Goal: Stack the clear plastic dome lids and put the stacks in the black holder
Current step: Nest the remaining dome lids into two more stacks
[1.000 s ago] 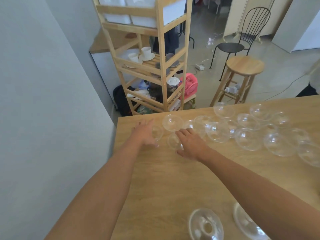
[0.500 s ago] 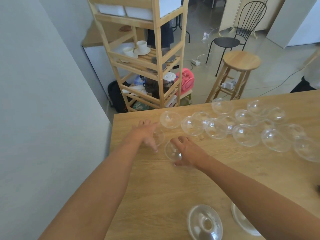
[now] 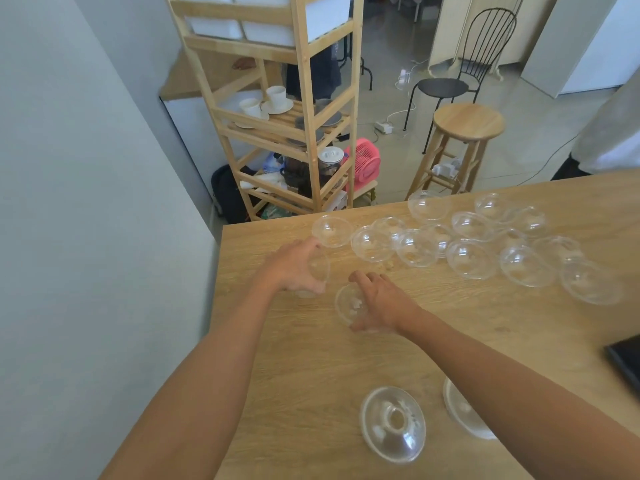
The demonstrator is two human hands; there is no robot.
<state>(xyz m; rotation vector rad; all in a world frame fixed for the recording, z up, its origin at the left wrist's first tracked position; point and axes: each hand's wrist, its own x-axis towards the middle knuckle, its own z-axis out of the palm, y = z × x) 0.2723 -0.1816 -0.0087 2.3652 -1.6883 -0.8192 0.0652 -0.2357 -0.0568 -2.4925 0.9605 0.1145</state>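
Observation:
My left hand (image 3: 294, 268) grips a clear dome lid (image 3: 319, 268) lifted off the wooden table (image 3: 311, 358), near its far left corner. My right hand (image 3: 384, 303) holds a second clear dome lid (image 3: 348, 304), tilted on its side, just right of the first. Several more loose dome lids (image 3: 467, 237) lie spread along the table's far edge. A stack of dome lids (image 3: 393, 422) stands near me, and another (image 3: 464, 414) is partly hidden under my right forearm. A black edge (image 3: 625, 358), perhaps the holder, shows at the far right.
A grey wall runs along the table's left side. Beyond the far edge stand a wooden shelf rack (image 3: 298, 109) with cups, a wooden stool (image 3: 465, 124) and a black chair (image 3: 464, 64). A person (image 3: 609, 133) stands at the far right.
Both hands have closed on a lid each and drawn back from the far row towards me. The two held lids have come off the table and tilted.

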